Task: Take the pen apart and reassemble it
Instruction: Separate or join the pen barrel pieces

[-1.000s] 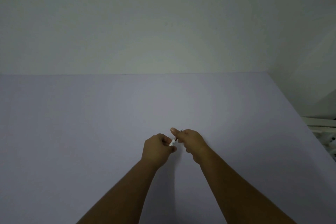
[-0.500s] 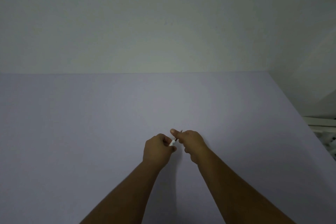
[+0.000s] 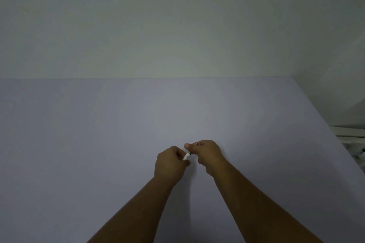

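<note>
Both forearms reach forward from the bottom of the view and converge over the middle of a pale lavender surface, the two hands meeting close together above it. The left hand is curled into a loose fist with its back toward the camera, knuckles tilted up and to the right. Its fingers are clenched around the lower end of the pen, of which only a short white stretch shows, slanting up to the right out of the fist. The right hand sits just beside and slightly farther from the camera, its wrist bent inward. Its thumb lies flat along the top, pointing left toward the other hand, and its fingers fold underneath, so this grip is clenched on the pen's upper end. A thin pale tip pokes out just above the right thumb; whether it belongs to the pen or a separate part is too small to tell. The two grips nearly touch, and the hands hide most of the pen, so its joint cannot be seen.

The light is dim. A soft shadow falls on the surface beneath and between the forearms. Beyond the far edge of the surface rises a plain greyish wall. At the right edge, past the corner of the surface, stands a white frame or rail.
</note>
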Available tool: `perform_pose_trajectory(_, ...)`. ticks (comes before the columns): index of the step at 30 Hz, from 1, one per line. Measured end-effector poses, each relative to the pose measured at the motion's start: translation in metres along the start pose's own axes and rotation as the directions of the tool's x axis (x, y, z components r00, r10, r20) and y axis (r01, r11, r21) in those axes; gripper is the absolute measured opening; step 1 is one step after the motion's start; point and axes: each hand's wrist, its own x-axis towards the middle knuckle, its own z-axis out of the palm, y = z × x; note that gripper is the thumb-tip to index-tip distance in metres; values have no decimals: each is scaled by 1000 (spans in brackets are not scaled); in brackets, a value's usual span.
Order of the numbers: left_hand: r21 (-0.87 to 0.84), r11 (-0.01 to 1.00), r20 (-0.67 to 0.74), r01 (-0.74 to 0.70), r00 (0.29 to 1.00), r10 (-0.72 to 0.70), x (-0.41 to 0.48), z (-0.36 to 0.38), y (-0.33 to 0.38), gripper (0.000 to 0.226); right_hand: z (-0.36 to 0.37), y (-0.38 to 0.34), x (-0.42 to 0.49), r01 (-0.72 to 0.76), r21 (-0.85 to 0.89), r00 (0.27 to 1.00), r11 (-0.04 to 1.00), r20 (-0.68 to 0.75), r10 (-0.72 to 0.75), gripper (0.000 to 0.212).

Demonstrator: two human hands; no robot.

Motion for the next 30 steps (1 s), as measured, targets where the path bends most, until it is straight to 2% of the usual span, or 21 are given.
perform_pose_trajectory(2,-22,1000,4,17,1000,-16,2,-2,0,17,-6,-5,2,5,-19,1000,1000,7,-5,31)
perform_pose_trajectory(4,-58,998,-5,39,999,-39,5,-5,-1,18,-18,-10,8,84,-78,991,993,-97,-92,32)
perform_pose_trajectory(6,-106,992,-7,75,997,-76,7,-8,-3,20,-29,-10,18,149,-256,954,955,-219,-207,26)
perform_pose_trajectory(7,-131,987,-4,95,995,-96,7,-9,-4,20,-33,-9,22,153,-350,944,924,-225,-242,23)
perform_pose_trajectory(11,-204,966,11,160,987,-161,8,-12,-9,16,-23,3,32,132,-648,963,750,-94,-251,22)
perform_pose_trajectory(17,-289,934,31,209,977,-209,6,-14,-12,15,-6,20,34,149,-762,940,630,-88,-329,32)
perform_pose_trajectory(18,-297,931,34,212,977,-211,6,-14,-12,17,-5,17,33,160,-737,938,657,-93,-333,32)
perform_pose_trajectory(20,-310,926,40,214,976,-212,6,-14,-12,18,-5,9,31,203,-569,933,797,-133,-333,29)
perform_pose_trajectory(22,-317,924,55,212,977,-206,4,-13,-11,18,-6,-5,27,231,-221,945,947,-179,-273,23)
perform_pose_trajectory(23,-317,925,64,210,978,-200,3,-13,-11,18,-6,-12,24,225,-55,957,973,-178,-231,23)
perform_pose_trajectory(24,-319,925,71,206,979,-193,3,-12,-10,19,-5,-18,21,217,70,966,974,-159,-204,23)
perform_pose_trajectory(26,-321,926,79,196,980,-180,1,-11,-9,19,-5,-27,18,197,208,977,958,-118,-175,21)
perform_pose_trajectory(30,-336,923,93,189,981,-168,-1,-9,-7,16,-5,-32,10,125,278,992,952,-28,-122,16)
